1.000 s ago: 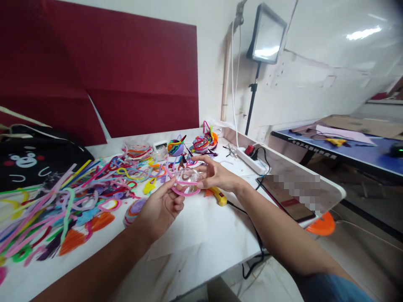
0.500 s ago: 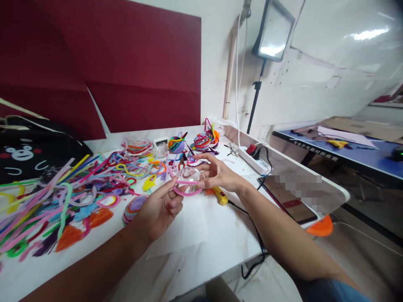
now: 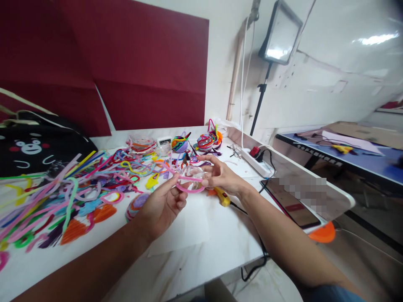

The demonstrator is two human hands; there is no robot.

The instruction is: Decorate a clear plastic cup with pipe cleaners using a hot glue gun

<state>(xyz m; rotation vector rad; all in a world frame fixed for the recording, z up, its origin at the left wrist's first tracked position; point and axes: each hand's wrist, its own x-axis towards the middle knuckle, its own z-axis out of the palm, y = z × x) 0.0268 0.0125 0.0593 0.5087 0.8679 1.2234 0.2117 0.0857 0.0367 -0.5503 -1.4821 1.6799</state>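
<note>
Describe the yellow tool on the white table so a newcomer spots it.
Find the white table, then the right hand over it. The tool lies just below that hand in view: yellow, corded, unlike the white power strip and dark phone.

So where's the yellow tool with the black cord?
Head view: the yellow tool lies on the white table by the right hand, left of the phone.

The clear, glossy ball, see-through and rounded, is held up to the left of the yellow glue gun and slightly farther back. The fuzzy pink strip lies across the ball's near side, one stretch nearly straight, another bowed below it, likewise left of the glue gun.
</note>
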